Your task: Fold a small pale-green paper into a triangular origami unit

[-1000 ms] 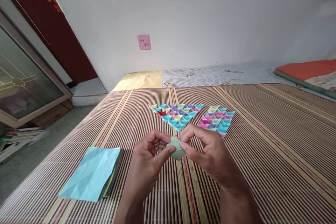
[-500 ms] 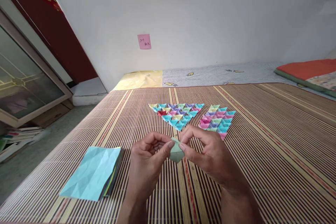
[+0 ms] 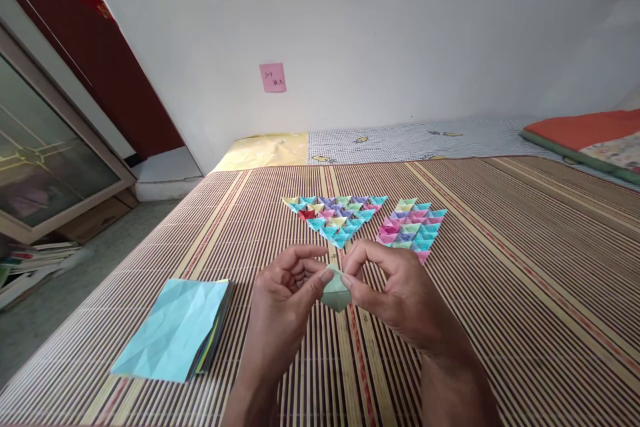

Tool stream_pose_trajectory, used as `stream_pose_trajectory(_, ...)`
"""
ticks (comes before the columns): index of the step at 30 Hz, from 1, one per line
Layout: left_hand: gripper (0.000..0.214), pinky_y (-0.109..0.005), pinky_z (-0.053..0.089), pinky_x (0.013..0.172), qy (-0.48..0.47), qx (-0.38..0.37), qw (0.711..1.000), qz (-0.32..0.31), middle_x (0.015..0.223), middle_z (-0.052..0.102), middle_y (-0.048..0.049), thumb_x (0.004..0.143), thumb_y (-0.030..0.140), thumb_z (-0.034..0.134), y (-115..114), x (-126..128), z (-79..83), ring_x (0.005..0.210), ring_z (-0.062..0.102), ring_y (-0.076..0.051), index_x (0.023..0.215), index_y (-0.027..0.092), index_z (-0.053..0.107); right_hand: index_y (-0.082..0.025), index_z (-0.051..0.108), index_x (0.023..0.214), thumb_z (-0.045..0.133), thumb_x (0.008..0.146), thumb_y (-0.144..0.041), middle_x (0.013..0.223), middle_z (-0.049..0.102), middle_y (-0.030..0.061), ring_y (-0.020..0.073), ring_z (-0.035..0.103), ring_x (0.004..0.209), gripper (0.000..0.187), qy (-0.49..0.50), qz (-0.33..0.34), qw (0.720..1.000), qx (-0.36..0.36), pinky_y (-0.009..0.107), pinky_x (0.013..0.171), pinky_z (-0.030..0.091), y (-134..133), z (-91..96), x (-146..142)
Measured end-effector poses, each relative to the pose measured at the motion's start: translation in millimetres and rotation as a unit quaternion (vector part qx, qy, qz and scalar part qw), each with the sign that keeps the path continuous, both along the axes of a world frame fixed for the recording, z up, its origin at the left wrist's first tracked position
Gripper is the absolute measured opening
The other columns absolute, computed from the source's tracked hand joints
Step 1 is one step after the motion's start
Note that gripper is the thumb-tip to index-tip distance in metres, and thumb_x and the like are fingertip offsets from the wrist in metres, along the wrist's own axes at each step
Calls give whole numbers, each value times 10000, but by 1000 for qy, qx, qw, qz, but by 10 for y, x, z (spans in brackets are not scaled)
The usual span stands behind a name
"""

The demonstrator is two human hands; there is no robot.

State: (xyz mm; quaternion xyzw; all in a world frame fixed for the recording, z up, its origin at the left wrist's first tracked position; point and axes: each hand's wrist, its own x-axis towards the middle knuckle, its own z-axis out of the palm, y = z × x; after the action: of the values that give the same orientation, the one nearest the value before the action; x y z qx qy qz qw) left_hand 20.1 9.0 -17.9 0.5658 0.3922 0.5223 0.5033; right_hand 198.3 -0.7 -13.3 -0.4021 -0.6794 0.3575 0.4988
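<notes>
A small piece of pale green folded paper [image 3: 336, 293] is held above the mat between my two hands. My left hand [image 3: 287, 300] pinches its left edge with the thumb, the index finger raised slightly behind. On the other side, my right hand [image 3: 393, 283] grips the upper right corner between thumb and index finger. Beyond my hands lie many small folded paper boats, one group in a triangle [image 3: 336, 217] and another in a slanted block [image 3: 413, 227] partly behind my right hand. The far side of the green paper is hidden.
A stack of square paper [image 3: 170, 330], light blue on top, lies at the left on the striped bamboo mat [image 3: 500, 267]. A folded orange and green quilt [image 3: 575, 130] rests at the far right. A pink note [image 3: 273, 78] is stuck on the wall.
My left index finger has lifted a little away from the paper's top edge. The paper's upper part now shows as a point. The view has shifted slightly.
</notes>
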Motion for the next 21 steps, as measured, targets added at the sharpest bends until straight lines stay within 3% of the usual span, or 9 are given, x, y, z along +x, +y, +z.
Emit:
stream_pose_trajectory(4,107,-212,556,647,35,-21,999,-23,776,781,-32,861,264,800,13,-28,-18,707,706,-144,935,187,816,-211,593,731,649,871,-219,724,594,-17,166,545,704,151,-33,1,999,-19,320,662,425,5,7,-3)
stream_pose_trajectory(7,83,-211,554,639,31,-8,999,4,774,781,-32,856,276,813,9,-38,-30,700,702,-146,851,193,814,-214,649,841,678,869,-245,801,624,-9,176,569,760,51,-21,-20,1000,-6,320,699,450,18,-6,6)
stream_pose_trajectory(10,70,-203,561,660,-10,7,999,47,782,779,-14,853,280,826,10,-32,-52,719,711,-143,862,213,809,-217,690,930,722,872,-298,847,646,-4,185,590,800,105,-3,-18,1000,-14,322,732,464,29,-16,3)
stream_pose_trajectory(14,70,-184,549,660,-35,18,996,74,766,763,-1,846,278,840,14,-25,-86,710,691,-126,857,219,804,-215,690,862,682,929,-289,790,635,-15,169,578,753,100,14,-13,1000,-19,313,711,450,28,-24,-26)
stream_pose_trajectory(21,62,-167,534,646,-62,7,997,41,754,748,12,857,280,836,37,-57,-124,699,672,-109,843,230,802,-211,672,806,668,968,-291,776,652,-18,162,601,748,181,45,-8,999,10,313,719,454,6,-20,-42)
